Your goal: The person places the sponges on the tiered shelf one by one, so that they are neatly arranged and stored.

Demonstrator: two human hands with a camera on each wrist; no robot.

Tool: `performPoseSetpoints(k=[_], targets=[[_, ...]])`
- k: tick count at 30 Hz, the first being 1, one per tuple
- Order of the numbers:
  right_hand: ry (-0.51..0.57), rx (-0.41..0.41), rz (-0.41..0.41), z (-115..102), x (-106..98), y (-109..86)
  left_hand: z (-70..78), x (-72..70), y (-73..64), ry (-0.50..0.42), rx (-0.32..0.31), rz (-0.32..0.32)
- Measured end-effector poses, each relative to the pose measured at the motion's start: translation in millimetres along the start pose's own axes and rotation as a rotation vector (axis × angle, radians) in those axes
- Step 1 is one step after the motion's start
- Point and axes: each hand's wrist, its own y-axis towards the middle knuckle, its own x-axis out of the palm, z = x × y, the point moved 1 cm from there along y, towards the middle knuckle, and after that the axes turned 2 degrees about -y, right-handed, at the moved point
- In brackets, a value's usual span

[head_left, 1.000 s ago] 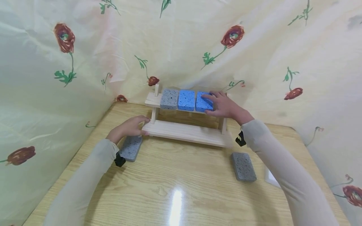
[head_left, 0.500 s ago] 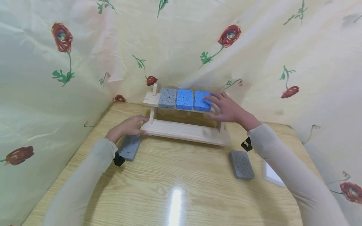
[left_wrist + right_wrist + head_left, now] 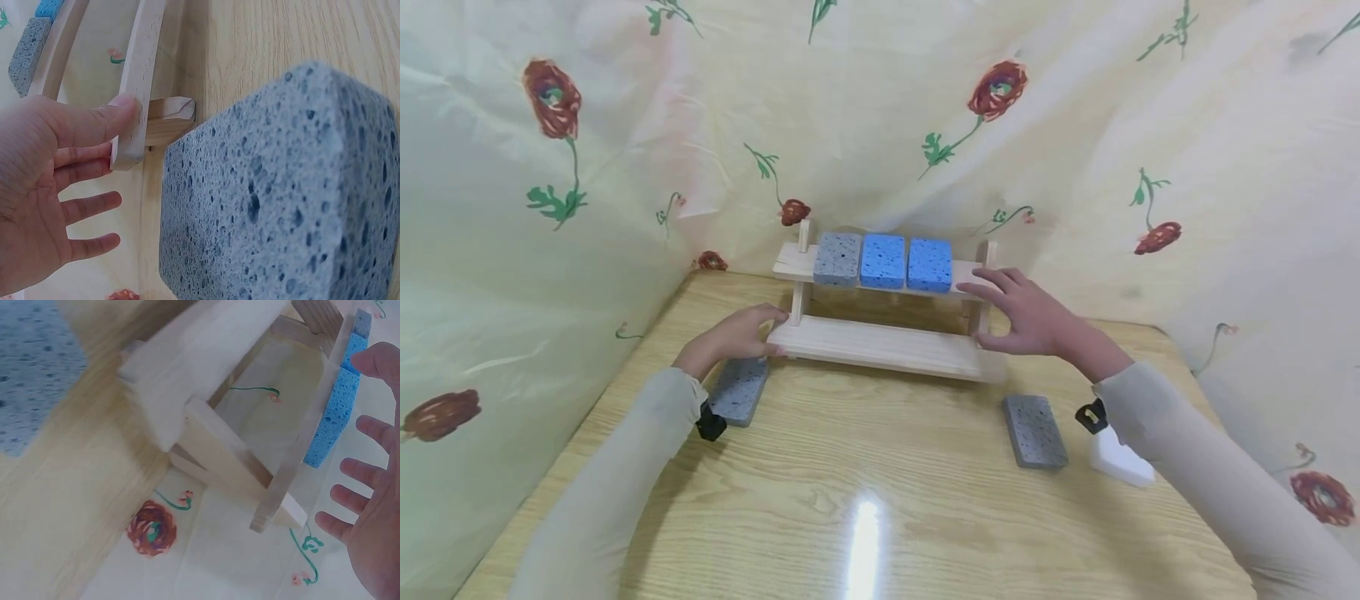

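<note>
A two-tier wooden shelf (image 3: 880,343) stands at the back of the table. On its upper board lie a grey sponge (image 3: 837,258), a blue sponge (image 3: 883,261) and another blue sponge (image 3: 929,265) side by side. My left hand (image 3: 733,337) pinches the left end of the lower board between thumb and index finger; its other fingers are spread in the left wrist view. Beside the shelf's right end is my right hand (image 3: 1033,317), fingers extended and holding nothing. In the right wrist view the right hand (image 3: 375,494) appears apart from the blue sponges.
Below my left hand a grey sponge (image 3: 741,392) lies on the table (image 3: 820,500). Another grey sponge (image 3: 1035,431) lies front right, with a white block (image 3: 1120,460) near my right forearm. A flowered cloth (image 3: 865,108) hangs behind the shelf.
My right hand has let go of the right-hand blue sponge and moved right and down, away from it. The left hand keeps its hold on the shelf. The view has shifted slightly.
</note>
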Motion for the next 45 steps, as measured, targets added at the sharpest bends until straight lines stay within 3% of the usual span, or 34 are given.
performPoseSetpoints(k=[15, 26, 45], targets=[[-0.039, -0.104, 0.066, -4, 18, -55.7, -3.3, -1.0, 2.0, 0.007, 0.001, -0.009], [-0.046, -0.055, -0.055, -4, 38, -93.0, -2.3, -0.4, 2.0, 0.006, 0.003, -0.002], [-0.011, 0.031, -0.192, -4, 51, -130.1, -3.7, 0.4, 3.0, 0.001, 0.015, -0.002]])
